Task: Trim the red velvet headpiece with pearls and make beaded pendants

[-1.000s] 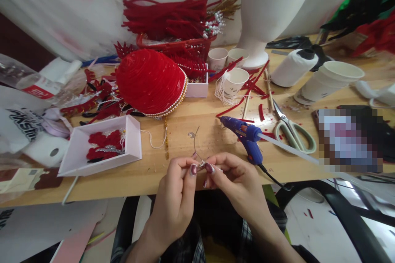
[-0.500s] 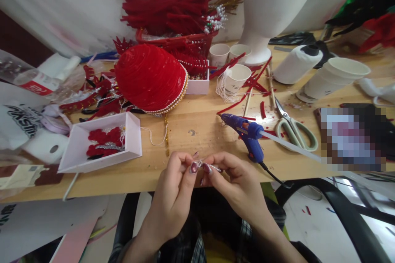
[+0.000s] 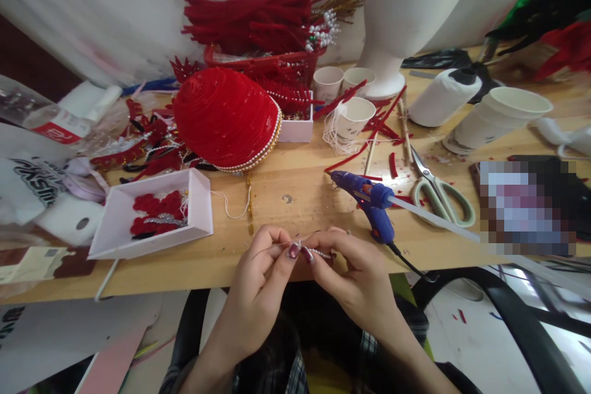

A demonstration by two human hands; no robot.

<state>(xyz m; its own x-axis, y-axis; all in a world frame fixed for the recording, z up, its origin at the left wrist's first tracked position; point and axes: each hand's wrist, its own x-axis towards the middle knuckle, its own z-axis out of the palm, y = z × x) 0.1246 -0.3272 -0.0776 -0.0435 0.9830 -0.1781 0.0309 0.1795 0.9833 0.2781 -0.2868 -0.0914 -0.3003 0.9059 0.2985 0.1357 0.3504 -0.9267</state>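
At the table's front edge, my left hand [image 3: 261,292] and my right hand [image 3: 353,277] meet fingertip to fingertip. Between them is a short strand of small white beads [image 3: 318,252], pinched by both hands, its right part lying under my right fingers. A thin thread or wire shows across my left fingers. Ahead of my right hand lies a blue glue gun [image 3: 369,197] with a clear stick in its back. A red wound dome [image 3: 226,117] with a beaded rim rests ahead and to the left. Left of my left hand, a white box [image 3: 201,212] holds red pieces and silvery bits.
Scissors [image 3: 443,194] with pale green handles lie right of the glue gun. Paper cups [image 3: 355,117], a white thread cone [image 3: 446,98] and a white mannequin stand [image 3: 392,18] are farther back. A red basket [image 3: 272,61] holds red stems. A pixelated object [image 3: 526,206] lies at right.
Both hands stay together at the same place, with small shifts of the fingertips. The thin thread or wire across my left fingers shows more clearly now.
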